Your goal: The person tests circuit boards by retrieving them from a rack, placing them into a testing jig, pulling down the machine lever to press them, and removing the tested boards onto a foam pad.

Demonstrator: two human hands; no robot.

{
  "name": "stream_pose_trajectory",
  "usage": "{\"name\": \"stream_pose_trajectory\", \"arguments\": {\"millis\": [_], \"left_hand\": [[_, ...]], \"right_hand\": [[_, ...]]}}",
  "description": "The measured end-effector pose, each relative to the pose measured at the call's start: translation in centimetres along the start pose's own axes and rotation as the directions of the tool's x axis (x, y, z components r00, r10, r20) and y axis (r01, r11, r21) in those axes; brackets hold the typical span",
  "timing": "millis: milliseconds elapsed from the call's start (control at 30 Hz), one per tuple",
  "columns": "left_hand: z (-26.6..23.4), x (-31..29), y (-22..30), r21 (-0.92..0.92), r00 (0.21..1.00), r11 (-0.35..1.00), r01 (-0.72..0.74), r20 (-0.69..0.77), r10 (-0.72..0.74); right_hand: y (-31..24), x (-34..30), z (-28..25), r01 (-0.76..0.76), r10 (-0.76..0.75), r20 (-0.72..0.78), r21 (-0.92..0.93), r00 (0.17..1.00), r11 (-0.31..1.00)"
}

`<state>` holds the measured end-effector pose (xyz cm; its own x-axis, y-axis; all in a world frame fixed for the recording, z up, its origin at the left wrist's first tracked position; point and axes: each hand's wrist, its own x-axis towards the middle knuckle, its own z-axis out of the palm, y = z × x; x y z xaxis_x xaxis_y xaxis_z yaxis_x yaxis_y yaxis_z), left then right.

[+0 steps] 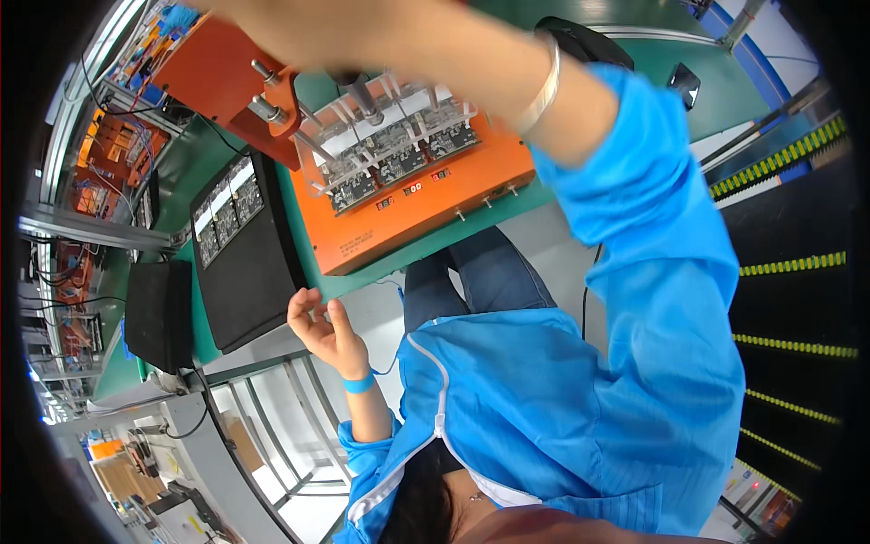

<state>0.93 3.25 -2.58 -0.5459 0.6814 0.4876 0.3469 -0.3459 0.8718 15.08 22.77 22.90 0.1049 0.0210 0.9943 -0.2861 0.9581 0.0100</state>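
Observation:
My right hand (294, 29) reaches over the top of an orange test fixture (349, 238). It is smeared by motion and its fingers run out of the picture at the upper edge, so what it touches is hidden. On the fixture, a dark circuit board panel (390, 168) lies beneath a clear press plate (331, 140) with posts. A red-brown upright bracket (213, 68) with metal pins stands at its left. Held low before the bench edge, my left hand (331, 337) is open, fingers loosely bent and apart, with nothing in it. A blue band circles that wrist.
Left of the fixture, another circuit board panel (227, 210) rests on a black pad (245, 299). Beyond it is a black box-like item (159, 313). A black phone-like object (684, 84) lies at the far right of the green bench (648, 77). Yellow-striped black racks (788, 263) stand at right.

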Motion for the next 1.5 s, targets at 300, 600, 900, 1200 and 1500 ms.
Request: {"name": "stream_pose_trajectory", "arguments": {"millis": [300, 600, 900, 1200, 1500], "left_hand": [[2.1, -1.7, -3.4, -0.365, 0.701, 0.64, 0.676, 0.052, -0.711], [1.8, 1.6, -5.9, -0.673, 0.525, 0.265, 0.69, 0.213, -0.824], [-3.5, 3.3, -10.6, -0.575, 0.434, 0.215, 0.789, 0.275, -0.858], [-0.3, 2.2, -8.5, -0.583, 0.478, 0.287, 0.76, 0.202, -0.855], [8.8, -7.3, 0.3, -0.243, 0.042, -0.316, 0.917, 0.847, -0.53]], "right_hand": [[-5.5, -9.4, -8.5, 0.02, -0.039, -0.036, -0.429, 0.999, 0.903], [-25.6, -45.1, -38.0, -0.537, 0.28, -0.797, -0.576, 0.535, -0.616], [-28.1, -49.1, -50.5, -0.119, 0.444, -0.895, -0.437, -0.037, -0.892], [-30.7, -49.9, -28.6, 0.093, 0.585, -0.792, -0.578, 0.174, -0.81], [-35.4, -17.9, -30.9, -0.583, 0.953, -0.227, -0.753, -0.202, -0.303]]}}
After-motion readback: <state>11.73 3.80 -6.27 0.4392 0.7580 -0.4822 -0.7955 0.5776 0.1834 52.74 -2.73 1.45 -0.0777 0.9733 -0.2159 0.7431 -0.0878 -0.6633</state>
